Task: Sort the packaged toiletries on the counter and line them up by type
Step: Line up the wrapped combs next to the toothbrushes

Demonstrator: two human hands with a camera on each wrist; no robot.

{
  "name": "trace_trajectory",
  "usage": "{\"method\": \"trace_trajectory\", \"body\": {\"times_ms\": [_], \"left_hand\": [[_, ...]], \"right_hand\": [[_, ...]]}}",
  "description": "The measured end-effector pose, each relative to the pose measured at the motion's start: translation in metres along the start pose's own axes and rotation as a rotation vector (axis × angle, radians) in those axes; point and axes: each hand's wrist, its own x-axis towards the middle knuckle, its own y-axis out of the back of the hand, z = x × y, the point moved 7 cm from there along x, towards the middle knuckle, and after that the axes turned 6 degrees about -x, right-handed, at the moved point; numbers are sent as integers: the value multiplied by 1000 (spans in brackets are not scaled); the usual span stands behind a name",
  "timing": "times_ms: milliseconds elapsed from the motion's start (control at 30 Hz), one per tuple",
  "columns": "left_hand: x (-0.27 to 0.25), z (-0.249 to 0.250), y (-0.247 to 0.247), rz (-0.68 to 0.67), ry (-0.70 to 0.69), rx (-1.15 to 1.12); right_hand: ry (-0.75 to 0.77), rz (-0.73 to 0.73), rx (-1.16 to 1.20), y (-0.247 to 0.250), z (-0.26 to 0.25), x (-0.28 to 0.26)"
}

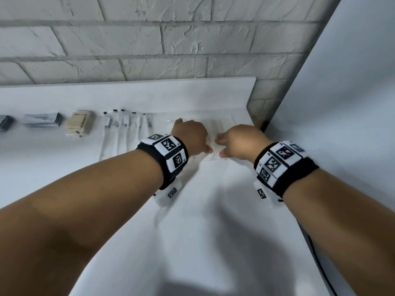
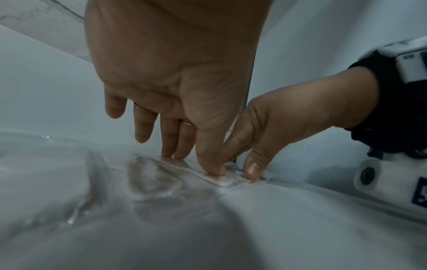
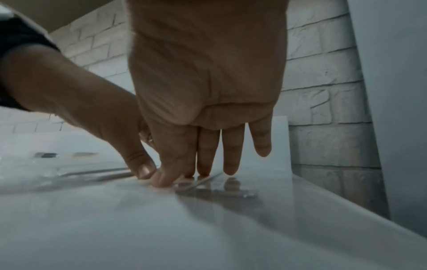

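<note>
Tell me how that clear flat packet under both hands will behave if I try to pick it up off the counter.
The clear flat packet looks thin and glossy, so probably floppy, light and slippery. It lies flush on the counter, so lifting an edge may prove fiddly.

the clear packets (image 1: pixel 215 135) under both hands are mostly covered, so what's inside can't be told. the left hand (image 1: pixel 190 135) hides its own fingers from above. at the far left a dark packet (image 1: pixel 5 122) is cut by the picture's edge. print on the grey packet (image 1: pixel 42 119) is too small to read.
</note>
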Motion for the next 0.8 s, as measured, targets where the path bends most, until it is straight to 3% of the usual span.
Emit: {"method": "trace_trajectory", "body": {"times_ms": [267, 433, 600, 800], "left_hand": [[-3, -5, -2, 2, -15, -30], [-9, -40, 11, 18, 57, -28], [-21, -50, 5, -46, 36, 0], [-28, -47, -3, -12, 44, -4]], "right_hand": [[-5, -67, -11, -5, -4, -1], [-45, -5, 151, 8, 1, -6], [33, -34, -3, 4, -28, 0], [18, -49, -40, -3, -40, 3]]}}
